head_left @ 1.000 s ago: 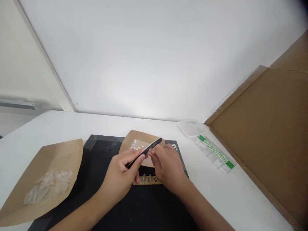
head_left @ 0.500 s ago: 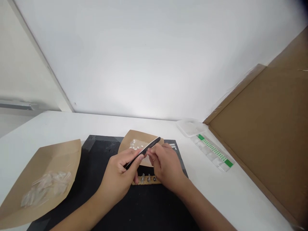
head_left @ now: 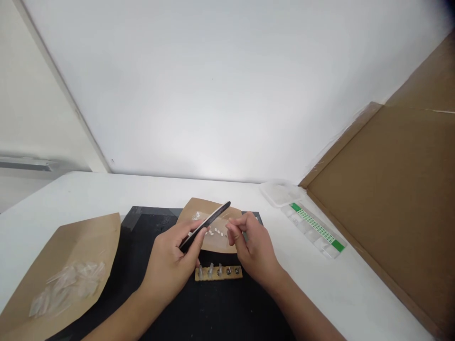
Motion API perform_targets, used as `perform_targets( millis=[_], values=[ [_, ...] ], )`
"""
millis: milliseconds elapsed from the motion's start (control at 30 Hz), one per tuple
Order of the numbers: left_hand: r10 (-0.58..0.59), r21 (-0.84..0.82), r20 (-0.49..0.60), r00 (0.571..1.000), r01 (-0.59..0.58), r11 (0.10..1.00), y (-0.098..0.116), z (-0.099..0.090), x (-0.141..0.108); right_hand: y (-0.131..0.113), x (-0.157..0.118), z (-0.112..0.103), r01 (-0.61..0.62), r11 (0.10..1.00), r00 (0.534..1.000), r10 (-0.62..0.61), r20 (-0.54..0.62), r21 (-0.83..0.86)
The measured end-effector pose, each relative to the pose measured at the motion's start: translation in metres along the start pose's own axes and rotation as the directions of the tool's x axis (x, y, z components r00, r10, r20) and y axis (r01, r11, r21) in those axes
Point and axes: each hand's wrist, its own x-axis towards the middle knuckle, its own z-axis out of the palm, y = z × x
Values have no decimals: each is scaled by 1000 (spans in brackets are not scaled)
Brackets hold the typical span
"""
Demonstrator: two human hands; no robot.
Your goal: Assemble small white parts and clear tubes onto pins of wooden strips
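Note:
Pinched between the fingers of my left hand [head_left: 170,258] is a black and white nail file [head_left: 213,219], tilted up to the right. My right hand [head_left: 254,244] is closed in a pinch just right of the file, apart from it; what its fingertips hold is too small to make out. Below the hands, a tan strip [head_left: 223,277] carries several clear pieces and small metal parts on the black mat [head_left: 209,312]. Behind the hands, a brown paper tray [head_left: 213,247] holds small white oval pieces [head_left: 217,231].
On the left, a larger brown paper tray [head_left: 67,237] holds clear plastic pieces [head_left: 71,284]. A clear case with a green and white label [head_left: 316,226] lies at the right beside a translucent lid [head_left: 280,192]. Brown cardboard [head_left: 398,189] stands along the right side.
My right hand has moved off the file to the right, uncovering more of the strip. The file has dipped slightly. The view has shifted a little.

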Motion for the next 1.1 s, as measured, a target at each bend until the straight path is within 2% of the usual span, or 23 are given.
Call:
perform_targets(
  millis=[100, 167, 400, 533, 600, 800, 933, 1100],
  values=[
    [-70, -15, -31, 997, 69, 997, -2, -2, 2, 2, -4, 0, -12, 997, 1000, 12, 8, 71],
    [-67, -34, -29, 997, 66, 997, -3, -1, 2, 3, -6, -1, -26, 992, 1000, 24, 11, 125],
    [81, -49, -10, 997, -81, 995, -3, 0, -1, -1, -12, -4, -98, 962, 995, 89, 44, 254],
    [241, -41, 52, 969, -239, 970, 0, 0, 0, -3, -15, -5, -164, 938, 984, 132, 122, 306],
    [263, -59, 74, 962, -259, 964, 1, 0, -1, -3, -17, -4, -167, 939, 982, 132, 135, 301],
    [204, -154, 115, 972, -186, 970, 3, 4, -2, -3, -21, 2, -160, 933, 980, 111, 166, 323],
    [169, -209, 138, 976, -138, 968, 3, 4, -1, -4, -23, 5, -124, 939, 986, 80, 147, 321],
    [66, -292, 219, 973, 1, 956, 0, 5, -4, -4, -24, 5, -136, 919, 986, 90, 137, 370]
  ],
)
